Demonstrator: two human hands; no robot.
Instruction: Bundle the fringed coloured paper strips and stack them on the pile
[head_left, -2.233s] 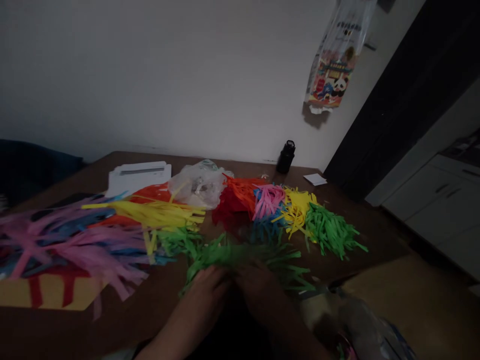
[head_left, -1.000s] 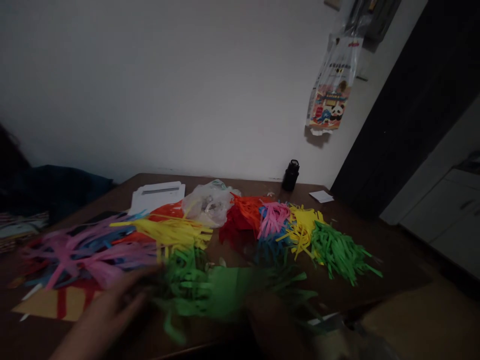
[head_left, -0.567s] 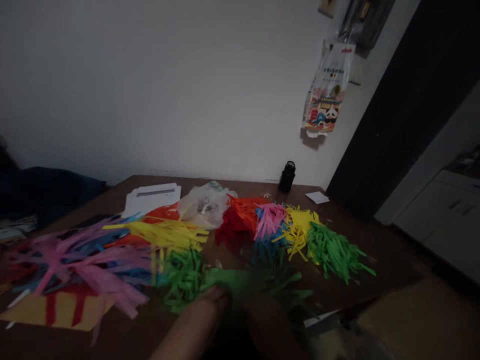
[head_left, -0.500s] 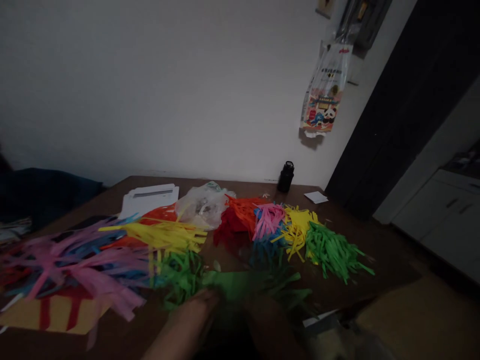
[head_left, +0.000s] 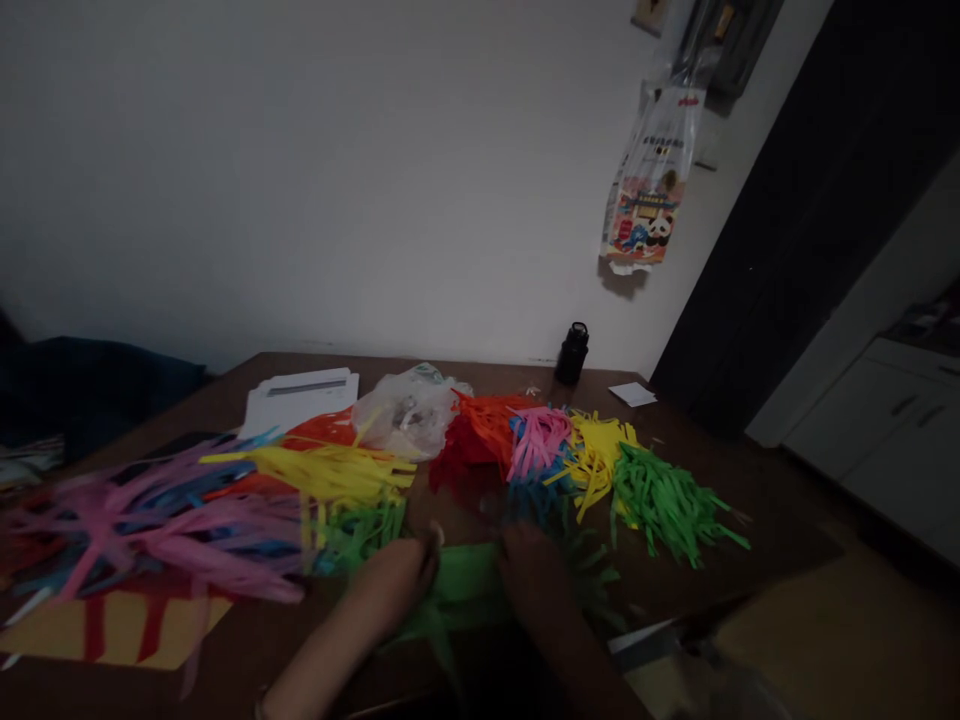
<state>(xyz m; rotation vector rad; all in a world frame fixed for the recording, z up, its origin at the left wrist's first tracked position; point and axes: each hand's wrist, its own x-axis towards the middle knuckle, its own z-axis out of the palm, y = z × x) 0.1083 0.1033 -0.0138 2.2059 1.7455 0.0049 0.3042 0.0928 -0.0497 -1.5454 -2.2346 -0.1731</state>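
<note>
- Fingers of the left hand point(head_left: 401, 575) are sitting curled, by the look of it pinching the left end of a green, thin, paper-like sheet with fringed strips point(head_left: 466, 578).
- Over at the right hand point(head_left: 529, 570), shadow and blur are winning: the back of the hand is facing up and the fingers are resting at the sheet's other end, but whether they're pinching or merely pressing, I can't tell.
- And that green sheet is lying right between the two, its plain band spanning the gap from hand to hand, near the middle of the near edge of the brown table point(head_left: 772, 545).
- Its long axis is running left to right, roughly along that near edge, while both hands are pointing towards the far edge, so they're meeting it crosswise.
- Neither hand is being nearer here: each is touching its own end. Dark green fringe is fanning out past the right hand, towards the table's right edge, and one loose strip is trailing towards the near edge.
- Just beyond the left hand, a clump of narrow green strips point(head_left: 367, 530) is lying beneath a bundle of yellow ribbon-like strips point(head_left: 337, 470); whether the clump is joining the sheet, the hand is hiding.
- Towards the right edge, a bright green shredded bundle point(head_left: 667, 500) is resting apart from the right hand.
</note>
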